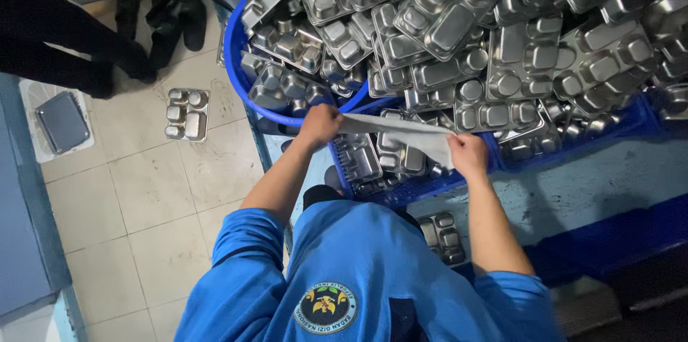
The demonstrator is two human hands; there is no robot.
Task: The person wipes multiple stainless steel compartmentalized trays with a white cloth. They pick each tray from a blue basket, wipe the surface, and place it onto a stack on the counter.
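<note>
My left hand [319,124] and my right hand [469,155] each grip one end of a pale grey cloth [401,133], which is stretched between them. The cloth hangs just above a blue crate [430,186] that holds steel compartment trays [358,159]. Beyond my hands, a large heap of the same steel trays [459,34] is stacked at many angles. A round blue basket [235,63] on the left holds more of them. My blue short-sleeved shirt fills the bottom of the view.
One steel tray [188,114] lies on the tiled floor at left, near a dark flat tray on a white rack [63,121]. A person in dark clothes [64,34] stands at the upper left. Another steel tray [443,237] sits low beside my right arm.
</note>
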